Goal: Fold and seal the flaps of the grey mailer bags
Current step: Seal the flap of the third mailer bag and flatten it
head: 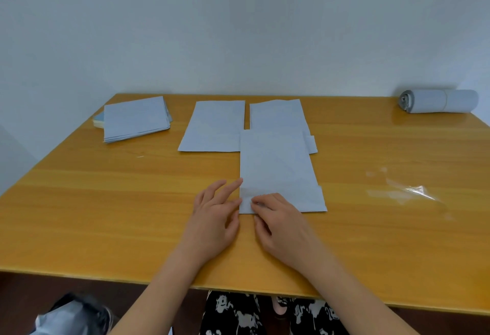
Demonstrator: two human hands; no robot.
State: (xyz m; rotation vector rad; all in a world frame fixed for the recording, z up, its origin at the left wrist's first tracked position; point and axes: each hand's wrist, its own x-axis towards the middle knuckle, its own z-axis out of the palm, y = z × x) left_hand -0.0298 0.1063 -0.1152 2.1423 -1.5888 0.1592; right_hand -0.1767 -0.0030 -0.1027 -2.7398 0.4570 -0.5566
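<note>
A grey mailer bag (pixel 278 167) lies flat on the wooden table (pixel 106 202) in front of me, its near edge folded over. My left hand (pixel 214 218) rests just left of it with fingers spread and fairly straight, the index fingertip touching the bag's left edge. Over the bag's near left corner sits my right hand (pixel 283 226); its fingers are curled and the fingertips and thumb pinch the folded flap (pixel 246 206) there. Two more grey mailers lie flat behind it, one at the left (pixel 214 127) and one at the right (pixel 277 114), the latter partly overlapped by the near bag.
A stack of grey mailers (pixel 135 119) sits at the back left. A roll of grey mailers (pixel 437 101) lies at the back right corner. Clear peeled strips (pixel 408 191) lie on the right side of the table. A grey bag (pixel 71 316) lies on the floor, lower left.
</note>
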